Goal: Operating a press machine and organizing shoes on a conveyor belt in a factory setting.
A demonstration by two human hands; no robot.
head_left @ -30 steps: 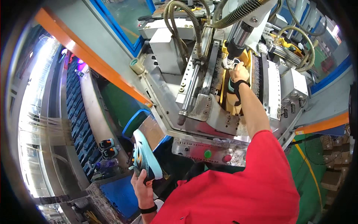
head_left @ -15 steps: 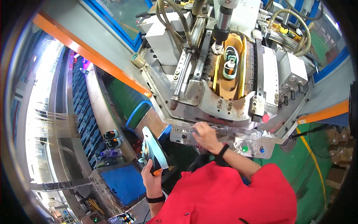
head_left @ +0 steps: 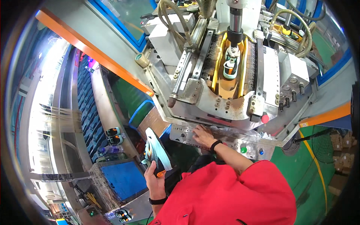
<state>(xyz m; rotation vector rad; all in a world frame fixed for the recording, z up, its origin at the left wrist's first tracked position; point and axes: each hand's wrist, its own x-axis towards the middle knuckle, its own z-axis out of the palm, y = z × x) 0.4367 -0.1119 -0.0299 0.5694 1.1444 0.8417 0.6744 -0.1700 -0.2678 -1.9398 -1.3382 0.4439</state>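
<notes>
My left hand (head_left: 155,183) is closed on the end of a shoe (head_left: 159,152), pale blue with black and orange parts, held tilted left of my body. My right hand (head_left: 204,136) lies on the metal control panel (head_left: 195,141) along the machine's front edge, fingers stretched out and nothing in them; whether a button lies beneath is hidden. Beyond it, a second shoe (head_left: 230,71) sits sole-down between the yellow pads (head_left: 215,75) of the machine. A vertical ram (head_left: 235,33) stands over that shoe, its lower tip at the shoe's opening.
On the panel are a green button (head_left: 243,150) and a blue button (head_left: 261,152); a red knob (head_left: 264,119) sits above them. To the left are a blue-topped surface (head_left: 123,180), a conveyor belt (head_left: 88,108), more shoes (head_left: 114,136) and a plastic bottle (head_left: 111,150).
The ram has shifted right and now meets the shoe in the machine, covering part of it. My right hand has flattened lower onto the panel. My left hand keeps its shoe.
</notes>
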